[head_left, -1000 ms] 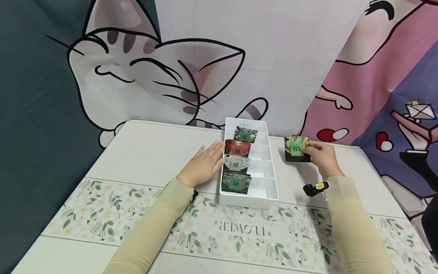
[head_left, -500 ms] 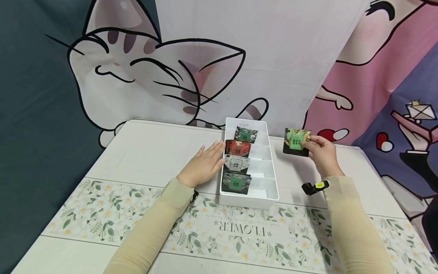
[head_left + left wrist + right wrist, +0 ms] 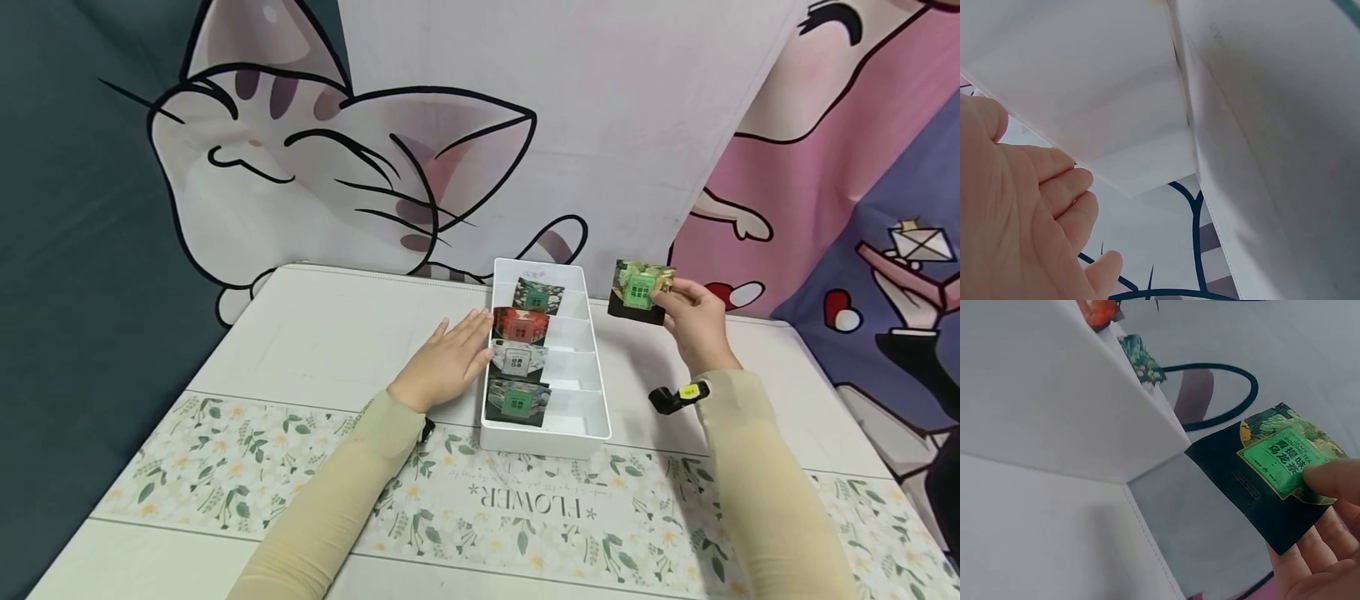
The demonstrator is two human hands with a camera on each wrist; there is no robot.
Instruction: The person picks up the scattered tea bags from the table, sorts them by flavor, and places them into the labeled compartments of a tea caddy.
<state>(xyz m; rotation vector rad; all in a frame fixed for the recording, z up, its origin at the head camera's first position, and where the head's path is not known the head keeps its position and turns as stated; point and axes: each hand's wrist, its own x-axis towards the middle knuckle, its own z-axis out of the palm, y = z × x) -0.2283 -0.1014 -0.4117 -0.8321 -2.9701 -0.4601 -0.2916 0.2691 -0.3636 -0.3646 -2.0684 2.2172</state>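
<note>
A tea bag sachet (image 3: pixel 637 292), dark with a green label and green grape print, is pinched between thumb and fingers of my right hand (image 3: pixel 693 321). It is held above the table, right of the white divided box (image 3: pixel 551 446); the right wrist view shows the sachet (image 3: pixel 1266 478) up close. My left hand (image 3: pixel 442 358) rests with straight fingers against the box's left wall. Inside the box, one behind another, lean a green-labelled sachet (image 3: pixel 517 402), a white one (image 3: pixel 517 360), a red one (image 3: pixel 521 325) and a dark green one (image 3: pixel 538 296).
The box stands on a white table (image 3: pixel 330 333) with a floral printed strip (image 3: pixel 525 517). Behind the table's back edge hangs a cloth backdrop (image 3: pixel 630 125) with cartoon figures. Each wrist wears a small black camera, such as the right camera (image 3: pixel 675 398).
My right hand has lifted the sachet off the table area and moved it up and slightly left toward the box. The left hand and the box have stayed in place.
</note>
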